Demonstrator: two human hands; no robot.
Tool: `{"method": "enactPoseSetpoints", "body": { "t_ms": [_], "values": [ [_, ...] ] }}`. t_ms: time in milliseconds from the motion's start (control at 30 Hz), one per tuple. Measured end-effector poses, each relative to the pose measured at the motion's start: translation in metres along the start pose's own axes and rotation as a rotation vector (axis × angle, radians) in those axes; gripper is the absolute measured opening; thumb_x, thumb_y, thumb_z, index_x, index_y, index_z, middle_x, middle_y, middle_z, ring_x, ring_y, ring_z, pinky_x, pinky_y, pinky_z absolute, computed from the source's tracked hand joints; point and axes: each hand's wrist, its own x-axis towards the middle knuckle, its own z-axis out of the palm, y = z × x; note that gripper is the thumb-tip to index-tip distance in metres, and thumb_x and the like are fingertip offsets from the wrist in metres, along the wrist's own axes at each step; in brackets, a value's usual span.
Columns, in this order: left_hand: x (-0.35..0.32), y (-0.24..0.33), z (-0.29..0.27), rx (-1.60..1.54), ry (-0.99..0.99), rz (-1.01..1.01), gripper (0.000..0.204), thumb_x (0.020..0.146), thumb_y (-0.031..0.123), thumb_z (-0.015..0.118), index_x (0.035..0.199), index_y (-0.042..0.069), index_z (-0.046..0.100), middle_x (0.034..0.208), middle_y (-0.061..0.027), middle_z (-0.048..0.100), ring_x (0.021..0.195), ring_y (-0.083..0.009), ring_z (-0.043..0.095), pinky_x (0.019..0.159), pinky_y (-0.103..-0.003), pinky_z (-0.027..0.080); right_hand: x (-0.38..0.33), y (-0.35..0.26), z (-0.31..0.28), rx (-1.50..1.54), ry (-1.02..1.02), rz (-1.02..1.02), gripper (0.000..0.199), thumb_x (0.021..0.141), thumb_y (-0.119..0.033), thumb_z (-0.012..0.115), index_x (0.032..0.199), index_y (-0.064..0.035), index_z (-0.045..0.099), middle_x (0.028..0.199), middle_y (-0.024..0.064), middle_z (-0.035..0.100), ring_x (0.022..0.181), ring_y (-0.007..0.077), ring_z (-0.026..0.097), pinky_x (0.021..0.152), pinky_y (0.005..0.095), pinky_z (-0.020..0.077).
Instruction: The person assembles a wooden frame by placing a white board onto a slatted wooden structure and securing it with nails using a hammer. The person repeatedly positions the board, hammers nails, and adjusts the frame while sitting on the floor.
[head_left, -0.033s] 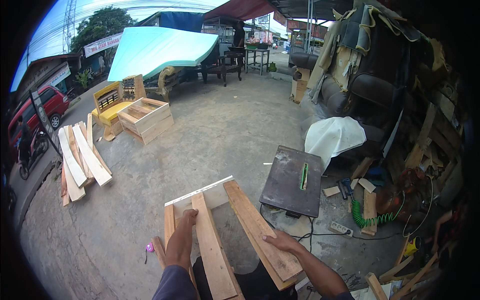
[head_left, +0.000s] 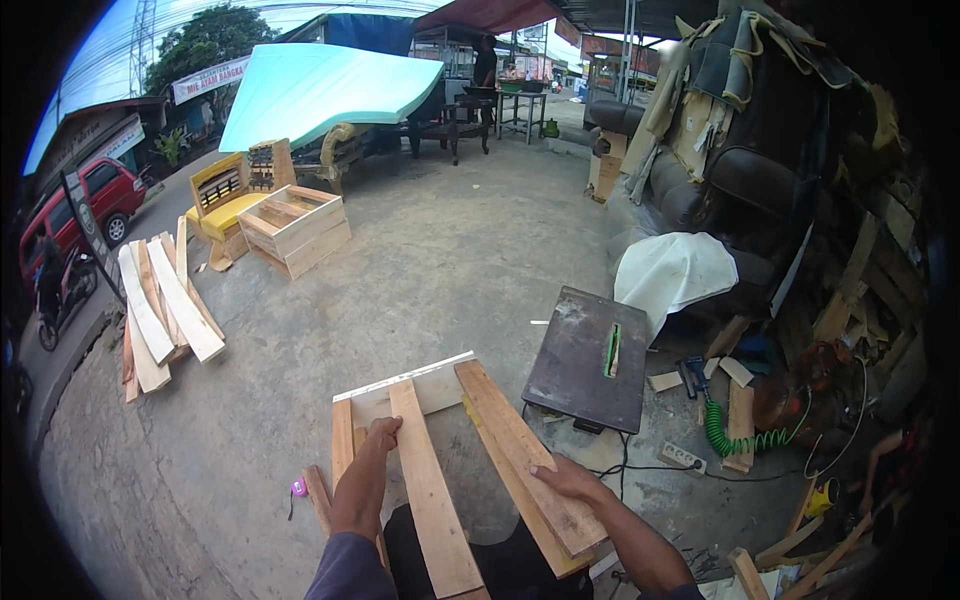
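Observation:
A wooden frame of pale slats lies before me, with a white-edged board (head_left: 440, 388) across its far end. My left hand (head_left: 380, 437) is closed at the left edge of the middle slat (head_left: 428, 490), its fingertips partly hidden. On the right slat (head_left: 510, 420), my right hand (head_left: 565, 478) grips the outer edge, thumb on top and the other fingers out of sight. A second board shows under that right slat. To the left lie a short wood piece (head_left: 317, 492) and a pink tape measure (head_left: 299, 487).
A dark table saw (head_left: 585, 360) stands ahead right, near a nail gun (head_left: 697, 370) with a green coiled hose (head_left: 735, 437) and a power strip (head_left: 684, 457). Loose planks (head_left: 170, 300) and a slatted wooden box frame (head_left: 300, 235) lie farther left. Scrap wood crowds the right side.
The whole view has shifted slightly. Both hands keep their holds on the wooden frame, which shows no clear movement of its own.

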Motion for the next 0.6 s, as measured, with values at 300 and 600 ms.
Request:
{"method": "enactPoseSetpoints", "body": {
  "t_ms": [300,600],
  "values": [
    [-0.228,-0.036,-0.155,0.93,0.275,0.799,0.049,0.096,0.035,0.067,0.125,-0.004,0.067,0.117,-0.0253,0.072,0.115,-0.0379,0.068,0.1,-0.045,0.052,-0.065,0.093,-0.009,0.871,0.149,0.06,0.062,0.103,-0.038,0.062,0.152,-0.0028,0.048,0.124,0.0126,0.069,0.111,0.0226,0.067,0.094,0.0375,0.0523],
    [-0.326,-0.17,-0.144,-0.055,-0.018,0.252,0.072,0.101,0.058,0.056,0.146,0.002,0.049,0.126,-0.0128,0.066,0.106,-0.0269,0.07,0.091,-0.041,0.059,-0.061,0.137,0.055,0.895,0.207,0.101,0.061,0.096,-0.027,0.075,0.147,-0.0014,0.052,0.136,0.0118,0.065,0.119,0.0214,0.066,0.097,0.0371,0.0524]
  ]
}}
